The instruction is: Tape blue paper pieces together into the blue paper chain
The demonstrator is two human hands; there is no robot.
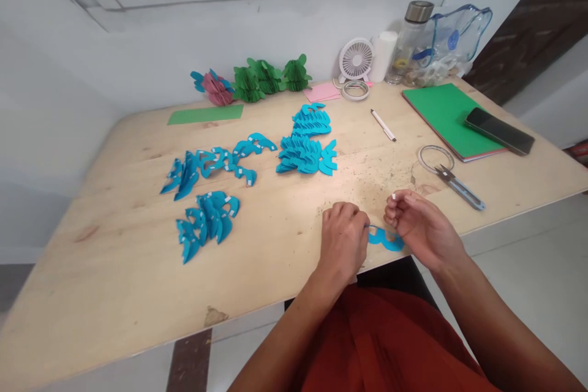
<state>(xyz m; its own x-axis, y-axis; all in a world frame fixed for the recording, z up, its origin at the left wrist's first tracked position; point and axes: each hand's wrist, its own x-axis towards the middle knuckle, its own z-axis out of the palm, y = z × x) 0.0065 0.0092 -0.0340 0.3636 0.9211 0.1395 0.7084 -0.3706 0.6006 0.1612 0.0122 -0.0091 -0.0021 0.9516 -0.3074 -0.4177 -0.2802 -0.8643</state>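
Note:
A scalloped blue paper cutout (387, 239) lies near the table's front edge, between my two hands. My left hand (342, 236) is closed over the cutout's left end, its fingers curled and partly hiding it. Just above the right end, my right hand (425, 226) pinches a small white square, like a bit of tape (394, 196), between thumb and finger. To the right are a white tape ring (435, 159) and thread snips (460, 188). Blue cutouts with white squares (211, 217) lie to the left; stacked blue cutouts (301, 154) sit farther back.
Folded green paper shapes (269, 78) and a pink one (217, 89) stand along the wall. Behind are a small fan (357, 59), a tape roll (355, 90) and a bottle (408, 43). A pen (383, 125), green sheets (441, 113) and a phone (500, 131) lie right.

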